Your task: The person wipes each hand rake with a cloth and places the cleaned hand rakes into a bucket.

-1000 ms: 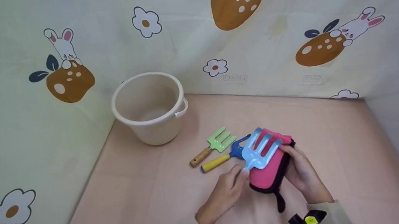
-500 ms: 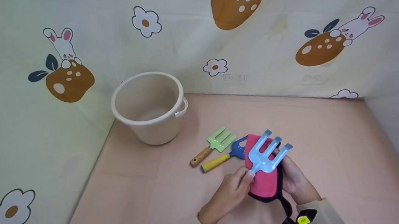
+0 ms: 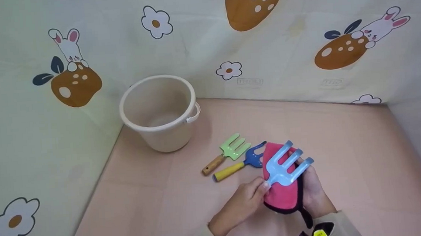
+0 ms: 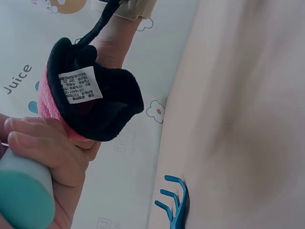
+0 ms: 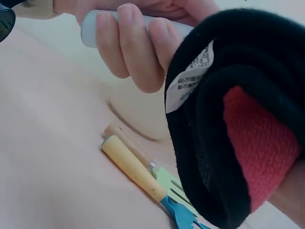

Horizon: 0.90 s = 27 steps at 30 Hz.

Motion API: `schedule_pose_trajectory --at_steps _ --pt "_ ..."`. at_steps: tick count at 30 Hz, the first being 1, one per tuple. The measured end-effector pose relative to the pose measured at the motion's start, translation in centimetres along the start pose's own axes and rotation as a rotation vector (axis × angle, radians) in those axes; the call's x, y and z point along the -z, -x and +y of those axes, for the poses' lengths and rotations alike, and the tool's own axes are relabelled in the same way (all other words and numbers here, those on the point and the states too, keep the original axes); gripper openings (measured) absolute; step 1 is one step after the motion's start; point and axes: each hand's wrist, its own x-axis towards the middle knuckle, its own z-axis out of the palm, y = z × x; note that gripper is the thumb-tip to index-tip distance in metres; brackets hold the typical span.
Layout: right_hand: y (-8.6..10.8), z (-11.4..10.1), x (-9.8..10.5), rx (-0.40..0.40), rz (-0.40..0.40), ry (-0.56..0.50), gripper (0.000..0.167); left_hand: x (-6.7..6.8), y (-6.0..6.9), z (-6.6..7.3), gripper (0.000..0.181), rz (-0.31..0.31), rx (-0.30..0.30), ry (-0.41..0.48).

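In the head view my left hand [image 3: 244, 200] grips a light blue hand fork [image 3: 282, 170] by its handle. Its pale handle [image 5: 95, 29] with fingers curled round it shows in the right wrist view. Behind the fork is a pink cloth pouch [image 3: 281, 198] with black edging, a strap and a white label [image 4: 80, 85]. My right hand [image 3: 314, 192] holds the pouch from its right side, with the fingers partly hidden. The pouch's black-edged opening [image 4: 107, 102] faces the left wrist camera. The fork lies in front of the pouch; whether they touch, I cannot tell.
A green fork with wooden handle [image 3: 213, 164] and a blue fork with yellow handle [image 3: 229, 171] lie side by side on the pinkish surface [image 3: 146, 211]. A cream bucket [image 3: 167, 139] stands behind them at left. Printed cloth walls [image 3: 197, 41] enclose the back and sides.
The light blue fork has shifted a little right and down. My right hand has moved down and left, and the pouch has turned more upright. The other forks and bucket stay put.
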Motion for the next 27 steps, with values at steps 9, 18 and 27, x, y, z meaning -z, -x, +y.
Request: schedule_pose_trajectory --at_steps 9,18,27 --pt "0.3 -0.8 0.1 0.076 0.036 -0.004 0.031 0.1 0.3 0.1 0.033 -0.026 -0.013 -0.019" --pt "0.6 -2.0 0.0 0.06 0.083 0.019 0.038 0.3 0.4 0.1 0.036 -0.047 0.029 -0.032" --pt "0.9 -3.1 0.3 0.098 0.014 -0.018 0.036 0.4 0.4 0.2 0.033 -0.062 0.037 -0.042"
